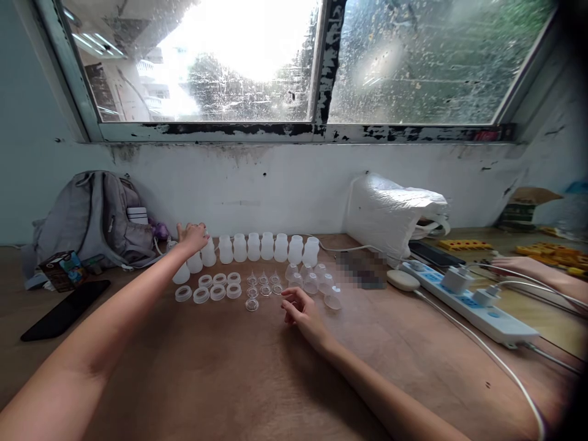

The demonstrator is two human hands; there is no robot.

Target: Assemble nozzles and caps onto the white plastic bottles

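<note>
My left hand (192, 236) reaches to the left part of a row of frosted white bottles (267, 246), its fingers closed around the top of one small bottle (209, 252). That bottle's mouth is hidden by the fingers. White screw rings (217, 293) lie in front of the row, below this hand. Clear bottle nipples (252, 293) are grouped in the middle. My right hand (303, 311) rests on the table with loosely bent fingers and nothing visible in them. Just behind it are clear domed caps (310, 283), one tilted cap (332, 300) lying nearest the hand.
A grey backpack (94, 214), a drink carton (63, 271) and a black phone (67, 310) are at left. A white plastic bag (390, 211) stands by the wall. At right are a power strip (478, 309) with cables, yellow parts (463, 244) and another person's hand (514, 266).
</note>
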